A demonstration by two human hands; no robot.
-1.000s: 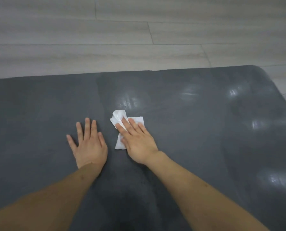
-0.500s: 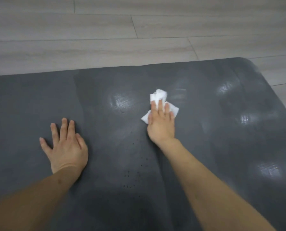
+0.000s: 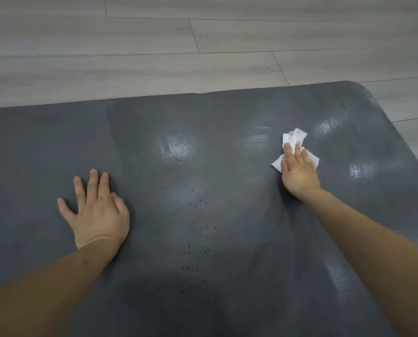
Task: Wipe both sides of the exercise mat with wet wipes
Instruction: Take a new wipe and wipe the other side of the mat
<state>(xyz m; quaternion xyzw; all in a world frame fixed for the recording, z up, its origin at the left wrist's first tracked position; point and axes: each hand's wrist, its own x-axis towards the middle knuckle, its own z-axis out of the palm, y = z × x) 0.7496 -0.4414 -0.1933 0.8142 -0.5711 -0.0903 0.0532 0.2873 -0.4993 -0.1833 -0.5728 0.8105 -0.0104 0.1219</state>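
A dark grey exercise mat [image 3: 203, 132] lies flat on the floor and fills most of the view. Shiny wet patches show across its middle and right part. My right hand [image 3: 299, 172] presses a crumpled white wet wipe [image 3: 294, 139] flat against the mat near the far right corner, fingers straight on top of it. My left hand [image 3: 98, 210] rests flat on the mat at the left, fingers spread, holding nothing.
Light grey wood-look floor planks [image 3: 154, 57] run beyond the mat's far edge and past its rounded right corner [image 3: 358, 87]. Small dark dots [image 3: 193, 239] mark the mat's middle near me.
My right hand has slid the wipe from beside my left hand out to the right and farther away. My left hand has stayed pressed on the mat.
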